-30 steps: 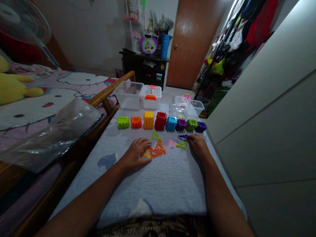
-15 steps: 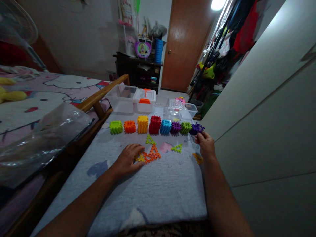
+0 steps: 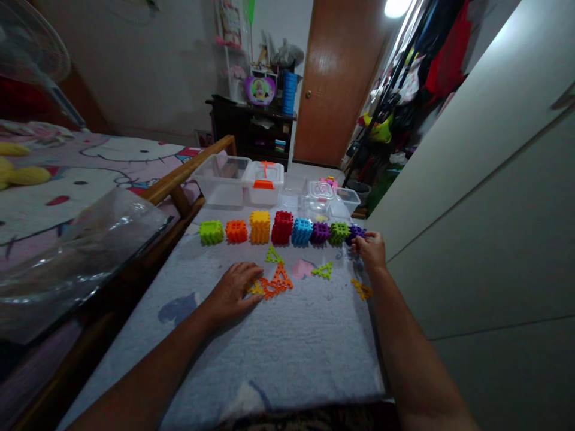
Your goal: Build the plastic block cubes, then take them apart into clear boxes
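Risk: right hand [image 3: 372, 249], grip unclear, could nudge indigo stack [image 3: 355, 231] over; left hand [image 3: 234, 288] rests loosely open at yellow piece [image 3: 257, 288].

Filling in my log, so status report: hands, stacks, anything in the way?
Left hand open, at yellow piece. Right hand at dark purple stack, right end of eight-stack row; grip unclear. Hand partly hides that stack.

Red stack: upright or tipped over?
Upright: the red stack stands on the cloth, taller than the light blue stack beside it, its top visible.
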A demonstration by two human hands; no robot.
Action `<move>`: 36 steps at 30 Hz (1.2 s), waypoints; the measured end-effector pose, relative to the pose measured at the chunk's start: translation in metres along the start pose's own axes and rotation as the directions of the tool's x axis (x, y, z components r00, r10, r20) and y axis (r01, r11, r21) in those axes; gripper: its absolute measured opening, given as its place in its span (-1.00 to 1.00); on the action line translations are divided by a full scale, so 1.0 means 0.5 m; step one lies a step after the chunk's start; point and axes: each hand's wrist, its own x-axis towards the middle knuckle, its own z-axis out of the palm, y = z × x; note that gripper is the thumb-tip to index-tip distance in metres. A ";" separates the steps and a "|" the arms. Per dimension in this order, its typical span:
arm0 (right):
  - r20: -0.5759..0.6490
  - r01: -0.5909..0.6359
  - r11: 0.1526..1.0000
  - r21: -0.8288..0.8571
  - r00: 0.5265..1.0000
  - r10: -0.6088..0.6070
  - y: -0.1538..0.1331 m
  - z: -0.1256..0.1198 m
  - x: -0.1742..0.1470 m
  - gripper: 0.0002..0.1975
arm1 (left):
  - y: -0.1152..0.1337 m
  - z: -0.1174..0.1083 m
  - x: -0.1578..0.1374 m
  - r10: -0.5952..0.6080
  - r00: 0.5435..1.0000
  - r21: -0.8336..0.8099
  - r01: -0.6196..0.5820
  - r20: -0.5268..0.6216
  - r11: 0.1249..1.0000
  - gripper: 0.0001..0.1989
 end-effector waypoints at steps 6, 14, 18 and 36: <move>-0.021 0.013 0.996 -0.086 1.000 -0.015 0.010 0.001 0.001 -0.68 | -0.004 0.004 0.000 -0.004 1.000 -0.002 0.004 -0.013 1.000 -0.58; 0.072 0.083 0.955 -0.285 0.995 -0.065 -0.010 -0.074 -0.041 -0.75 | -0.006 0.002 0.002 -0.003 1.000 0.007 0.003 -0.014 1.000 -0.59; 0.422 0.296 0.763 -0.575 0.906 -0.033 -0.010 -0.135 -0.079 -0.81 | -0.008 -0.002 0.003 -0.015 1.000 -0.002 0.015 -0.002 1.000 -0.60; 0.848 0.690 0.593 -0.415 0.530 -0.023 -0.114 0.017 -0.226 -0.81 | -0.002 -0.009 0.006 -0.108 0.993 -0.111 0.103 -0.037 0.988 -0.60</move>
